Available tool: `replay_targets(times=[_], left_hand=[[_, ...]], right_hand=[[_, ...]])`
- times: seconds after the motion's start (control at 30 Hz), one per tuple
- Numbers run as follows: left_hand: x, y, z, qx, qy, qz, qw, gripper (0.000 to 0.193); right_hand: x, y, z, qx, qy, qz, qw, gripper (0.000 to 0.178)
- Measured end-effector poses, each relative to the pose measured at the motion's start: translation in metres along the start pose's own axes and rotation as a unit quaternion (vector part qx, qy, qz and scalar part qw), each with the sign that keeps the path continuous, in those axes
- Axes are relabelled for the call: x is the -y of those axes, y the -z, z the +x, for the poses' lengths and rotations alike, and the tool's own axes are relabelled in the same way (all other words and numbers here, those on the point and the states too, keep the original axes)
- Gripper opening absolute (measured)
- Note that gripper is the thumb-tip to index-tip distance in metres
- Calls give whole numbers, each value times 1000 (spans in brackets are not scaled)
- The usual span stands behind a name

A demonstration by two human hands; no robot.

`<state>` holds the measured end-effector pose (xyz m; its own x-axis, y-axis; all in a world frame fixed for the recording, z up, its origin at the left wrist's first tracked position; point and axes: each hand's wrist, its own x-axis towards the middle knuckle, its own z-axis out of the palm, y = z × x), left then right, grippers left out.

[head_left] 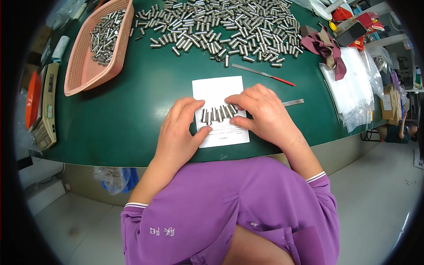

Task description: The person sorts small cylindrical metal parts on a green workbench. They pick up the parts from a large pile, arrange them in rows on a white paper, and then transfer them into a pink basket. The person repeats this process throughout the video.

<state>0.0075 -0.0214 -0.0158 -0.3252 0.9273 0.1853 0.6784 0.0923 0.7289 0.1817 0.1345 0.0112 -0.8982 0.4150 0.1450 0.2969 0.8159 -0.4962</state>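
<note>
A short, uneven row of shiny metal pins (218,114) lies on a white printed sheet (216,88) in front of me. My left hand (179,128) is at the row's left end, thumb and fingers spread apart around it, with the thumb close to the lower ends of the pins. At the right end, my right hand (263,112) has its index finger against the tops of the last pins and its thumb by their lower ends. The other fingers of that hand are curled.
Many loose metal pins (212,26) cover the far side of the green table (150,110). A pink basket (84,70) with more pins is at the left, beside a scale (47,108). A red-handled file (265,74), a metal strip (293,102), plastic bags (353,88) and a maroon cloth (327,48) lie rightward.
</note>
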Motion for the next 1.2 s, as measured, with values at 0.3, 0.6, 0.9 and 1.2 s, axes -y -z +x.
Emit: replay_targets(times=[0.3, 0.6, 0.9, 1.2], left_hand=[[1, 8, -2, 33, 7, 9, 999, 60], [4, 15, -2, 25, 9, -8, 1000, 59], [5, 12, -2, 20, 10, -37, 999, 57], [1, 8, 1, 29, 6, 1, 1000, 55]], right_hand=[[9, -8, 3, 10, 3, 11, 1000, 37], [18, -12, 6, -12, 11, -4, 1000, 41], [16, -14, 5, -11, 6, -3, 1000, 37], [6, -9, 1, -22, -2, 2, 1000, 36]])
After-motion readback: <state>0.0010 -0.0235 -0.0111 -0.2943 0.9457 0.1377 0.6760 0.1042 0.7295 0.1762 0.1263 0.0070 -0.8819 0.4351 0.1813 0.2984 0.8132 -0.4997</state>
